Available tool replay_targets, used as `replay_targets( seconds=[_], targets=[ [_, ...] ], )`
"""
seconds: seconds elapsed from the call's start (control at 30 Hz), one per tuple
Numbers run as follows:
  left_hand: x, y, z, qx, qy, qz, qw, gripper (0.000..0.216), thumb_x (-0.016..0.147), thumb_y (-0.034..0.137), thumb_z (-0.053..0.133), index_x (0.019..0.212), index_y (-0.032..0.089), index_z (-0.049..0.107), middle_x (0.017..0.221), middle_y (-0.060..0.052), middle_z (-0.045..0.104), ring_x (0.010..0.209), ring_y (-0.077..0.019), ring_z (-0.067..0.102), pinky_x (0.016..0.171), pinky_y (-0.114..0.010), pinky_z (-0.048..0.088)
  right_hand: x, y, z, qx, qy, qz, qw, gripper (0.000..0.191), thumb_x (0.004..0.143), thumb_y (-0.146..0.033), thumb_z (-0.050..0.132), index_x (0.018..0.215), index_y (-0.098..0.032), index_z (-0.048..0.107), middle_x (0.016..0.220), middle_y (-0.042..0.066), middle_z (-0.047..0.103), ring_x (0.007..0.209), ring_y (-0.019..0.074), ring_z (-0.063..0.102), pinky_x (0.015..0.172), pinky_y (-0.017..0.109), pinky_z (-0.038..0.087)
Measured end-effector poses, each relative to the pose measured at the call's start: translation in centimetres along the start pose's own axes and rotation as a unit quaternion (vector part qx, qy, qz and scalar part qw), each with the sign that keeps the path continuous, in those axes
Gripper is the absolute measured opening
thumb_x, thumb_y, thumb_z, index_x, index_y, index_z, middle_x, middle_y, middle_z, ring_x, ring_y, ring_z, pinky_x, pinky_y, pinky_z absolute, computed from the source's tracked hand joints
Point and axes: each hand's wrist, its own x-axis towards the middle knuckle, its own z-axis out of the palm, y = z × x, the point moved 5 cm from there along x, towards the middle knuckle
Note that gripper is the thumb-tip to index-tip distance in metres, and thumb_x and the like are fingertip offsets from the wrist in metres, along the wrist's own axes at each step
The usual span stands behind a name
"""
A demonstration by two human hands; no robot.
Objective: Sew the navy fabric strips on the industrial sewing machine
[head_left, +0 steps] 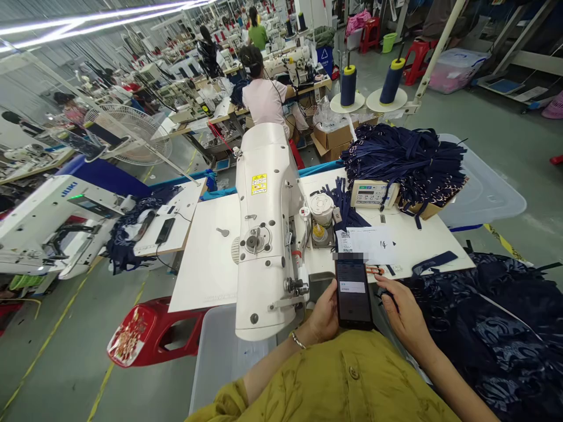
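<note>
My left hand (323,316) grips a black smartphone (353,291) by its left edge, screen lit and facing up, close to my chest. My right hand (402,313) rests just right of the phone with its fingers curled, the fingertips touching dark blue fabric (497,322) that lies over the table's front right corner. A white paper slip (369,243) with a printed code lies on the table just beyond the phone. The white sewing machine (264,234) stands directly left of my hands.
A cardboard box heaped with navy straps (409,161) and a small control panel (373,193) sit at the table's back right. Two thread cones (391,82) stand behind. A red plastic stool (149,331) and a clear bin (220,351) are at lower left. Other workers sit at machines farther back.
</note>
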Motion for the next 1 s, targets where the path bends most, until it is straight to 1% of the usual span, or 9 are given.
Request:
replay_targets(
  seconds=[0.23,0.43,0.53,0.6,0.7,0.83,1.0],
  targets=[
    [0.1,0.2,0.1,-0.005,-0.008,0.003,1.0,0.048,0.094,0.044,0.04,0.112,0.009,0.067,0.106,-0.01,0.073,0.108,-0.0236,0.063,0.104,-0.037,0.04,-0.1,-0.2,0.1,-0.005,-0.007,-0.001,1.0,0.027,0.097,-0.031,0.04,0.121,-0.023,0.05,0.125,0.011,0.059,0.114,0.029,0.052,0.093,0.048,0.044],
    [0.1,0.0,-0.1,0.0,-0.026,-0.003,1.0,0.049,0.093,0.047,0.041,0.117,0.012,0.065,0.114,-0.01,0.07,0.114,-0.0252,0.06,0.102,-0.038,0.04,-0.1,-0.5,0.0,-0.012,-0.001,0.003,1.0,0.035,0.098,-0.033,0.04,0.131,-0.022,0.044,0.126,0.012,0.057,0.116,0.0292,0.05,0.093,0.048,0.044],
    [0.1,-0.1,-0.2,0.004,-0.022,-0.004,1.0,0.049,0.093,0.047,0.041,0.12,0.013,0.063,0.118,-0.009,0.068,0.118,-0.0259,0.057,0.102,-0.038,0.039,0.0,-0.5,0.1,-0.016,-0.004,-0.011,1.0,0.035,0.098,-0.033,0.04,0.131,-0.022,0.043,0.127,0.012,0.057,0.117,0.0287,0.05,0.095,0.048,0.043],
    [0.1,0.0,-0.3,0.007,-0.016,-0.003,1.0,0.049,0.093,0.047,0.041,0.12,0.013,0.063,0.12,-0.009,0.067,0.12,-0.026,0.055,0.103,-0.037,0.039,0.1,-0.7,0.3,-0.025,-0.018,-0.025,0.999,0.033,0.098,-0.033,0.04,0.129,-0.022,0.045,0.128,0.011,0.057,0.117,0.0284,0.049,0.096,0.048,0.042],
    [0.0,0.1,-0.1,0.01,-0.029,-0.001,1.0,0.05,0.093,0.047,0.039,0.122,0.013,0.062,0.122,-0.01,0.066,0.12,-0.0265,0.055,0.103,-0.038,0.038,0.3,-1.0,0.7,-0.059,-0.045,-0.045,0.996,0.031,0.098,-0.032,0.039,0.127,-0.023,0.047,0.128,0.009,0.058,0.118,0.029,0.048,0.094,0.048,0.043],
    [-0.1,0.3,0.3,0.006,-0.048,-0.003,0.999,0.051,0.093,0.047,0.039,0.125,0.013,0.06,0.121,-0.011,0.066,0.12,-0.0269,0.055,0.105,-0.039,0.036,0.4,-1.8,1.1,-0.104,-0.057,-0.078,0.99,0.031,0.098,-0.031,0.04,0.127,-0.022,0.046,0.128,0.009,0.06,0.117,0.03,0.049,0.09,0.047,0.044],
    [0.0,0.2,0.3,-0.005,-0.056,-0.007,0.998,0.052,0.093,0.048,0.038,0.126,0.012,0.059,0.121,-0.011,0.066,0.122,-0.0277,0.054,0.106,-0.041,0.035,0.5,-2.2,1.5,-0.106,-0.066,-0.089,0.988,0.028,0.097,-0.029,0.042,0.124,-0.022,0.048,0.129,0.007,0.06,0.117,0.0299,0.048,0.09,0.047,0.043]
  ],
)
